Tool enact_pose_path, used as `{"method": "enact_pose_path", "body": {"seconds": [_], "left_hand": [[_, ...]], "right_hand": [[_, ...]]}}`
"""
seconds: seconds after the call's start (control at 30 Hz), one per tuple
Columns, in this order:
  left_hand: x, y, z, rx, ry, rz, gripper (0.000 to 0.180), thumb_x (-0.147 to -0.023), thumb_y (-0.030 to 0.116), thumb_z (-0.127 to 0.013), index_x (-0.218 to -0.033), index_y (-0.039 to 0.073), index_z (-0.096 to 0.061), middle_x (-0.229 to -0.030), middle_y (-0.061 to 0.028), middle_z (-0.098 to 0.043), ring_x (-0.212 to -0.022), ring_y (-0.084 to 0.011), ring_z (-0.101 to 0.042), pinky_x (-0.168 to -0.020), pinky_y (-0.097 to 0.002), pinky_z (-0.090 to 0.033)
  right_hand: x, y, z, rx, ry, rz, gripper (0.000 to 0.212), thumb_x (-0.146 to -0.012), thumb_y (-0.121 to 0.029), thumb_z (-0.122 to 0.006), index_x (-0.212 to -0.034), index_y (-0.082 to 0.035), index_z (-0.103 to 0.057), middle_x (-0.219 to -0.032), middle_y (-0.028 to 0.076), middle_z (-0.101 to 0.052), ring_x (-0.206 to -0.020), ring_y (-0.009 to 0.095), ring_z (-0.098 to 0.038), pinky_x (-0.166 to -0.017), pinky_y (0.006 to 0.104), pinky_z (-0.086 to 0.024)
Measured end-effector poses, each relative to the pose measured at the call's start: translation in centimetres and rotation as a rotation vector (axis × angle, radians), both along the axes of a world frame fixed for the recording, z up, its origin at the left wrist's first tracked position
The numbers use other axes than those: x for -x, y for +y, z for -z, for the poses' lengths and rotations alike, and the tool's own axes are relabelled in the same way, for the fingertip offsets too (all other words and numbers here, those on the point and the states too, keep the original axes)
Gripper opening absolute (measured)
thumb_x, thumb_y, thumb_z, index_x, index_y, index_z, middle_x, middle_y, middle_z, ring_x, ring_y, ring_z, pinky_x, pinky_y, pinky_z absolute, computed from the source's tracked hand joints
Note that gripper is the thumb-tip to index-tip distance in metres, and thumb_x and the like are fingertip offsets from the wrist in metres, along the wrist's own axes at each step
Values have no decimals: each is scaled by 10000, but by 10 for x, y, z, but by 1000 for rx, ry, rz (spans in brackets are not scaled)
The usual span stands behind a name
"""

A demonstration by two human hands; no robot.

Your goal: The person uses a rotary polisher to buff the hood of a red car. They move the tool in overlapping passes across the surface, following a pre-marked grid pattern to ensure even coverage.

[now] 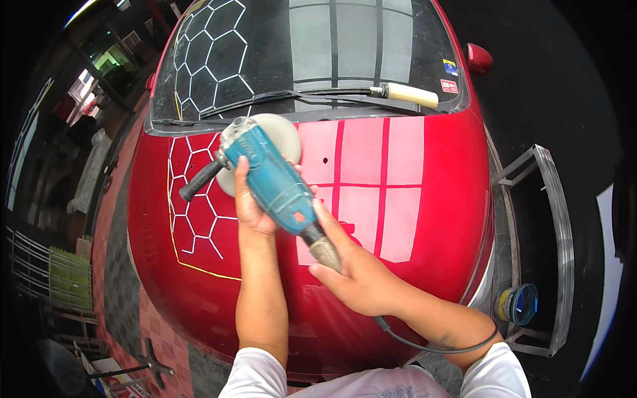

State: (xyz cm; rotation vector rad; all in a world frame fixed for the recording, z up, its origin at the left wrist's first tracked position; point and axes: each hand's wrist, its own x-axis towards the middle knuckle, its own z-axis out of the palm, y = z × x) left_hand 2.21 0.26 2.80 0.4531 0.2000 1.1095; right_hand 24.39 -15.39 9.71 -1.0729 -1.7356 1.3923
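Note:
Both of my hands hold a teal electric car polisher point(279, 179) over the hood point(451, 186) of a red car. My left hand point(253, 207) is closed around the body behind the head, with the thumb along the near side. Around the rear grip wraps my right hand point(355, 275). The round pale pad point(286, 140) faces the upper part of the hood near the windshield; whether it touches the paint cannot be told. A black side handle point(201, 182) sticks out to the left with no hand on it. The power cord point(411, 345) loops against my right forearm.
A cream squeeze bottle point(411, 95) lies at the windshield's base by the wiper point(265, 99). Right of the car stand a metal frame point(561, 245) and a blue-rimmed bucket point(519, 304). Lower left are a green-and-white rack point(70, 278) and a black stand base point(154, 365).

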Motion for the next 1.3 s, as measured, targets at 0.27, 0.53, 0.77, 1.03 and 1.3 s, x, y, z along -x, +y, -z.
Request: {"method": "enact_pose_path", "body": {"seconds": [0.27, 0.53, 0.77, 1.03, 1.3], "left_hand": [[-128, -15, 3, 154, 109, 5, 756, -983, 641, -756, -1322, -26, -648, -1164, -230, -766, -1059, -370, -783, -964, -550, -661], [-160, -27, -5, 151, 42, 92, 548, -982, 484, -837, -1284, 64, -655, -1092, -117, -770, -958, -257, -779, -902, -466, -670], [-63, -2, 4, 120, 66, -11, 826, -982, 699, -713, -1346, -37, -626, -1191, -254, -747, -1078, -397, -776, -967, -655, -646], [45, 9, 4, -30, -48, -66, 841, -997, 735, -649, -1356, -26, -630, -1251, -212, -703, -1237, -397, -712, -1080, -825, -510], [7, -3, 20, 87, 45, -106, 821, -965, 699, -730, -1345, -22, -628, -1204, -226, -734, -1090, -396, -761, -992, -680, -618]], "right_hand": [[-75, -60, -14, 281, 75, 256, 1002, -1065, -19, -627, -1813, -125, 31, -1545, 174, -517, -1159, 212, -646, -1000, 357, -552], [-90, -75, -22, 348, 111, 351, 1053, -1068, -31, -627, -1811, -231, 92, -1082, 66, -631, -663, 72, -563, -572, 244, -512], [-40, -31, -9, 185, 81, 110, 1002, -1076, -53, -633, -1804, -92, 55, -1646, 218, -441, -1334, 281, -586, -1148, 387, -466], [36, 17, 10, 68, 43, -65, 1003, -1075, -81, -629, -1811, -148, 49, -1716, 313, -389, -1524, 361, -503, -1214, 422, -418], [15, -9, 27, -32, -40, 42, 1027, -1071, -70, -650, -1820, -220, 37, -1584, 262, -574, -1318, 346, -669, -1131, 423, -511]]}}
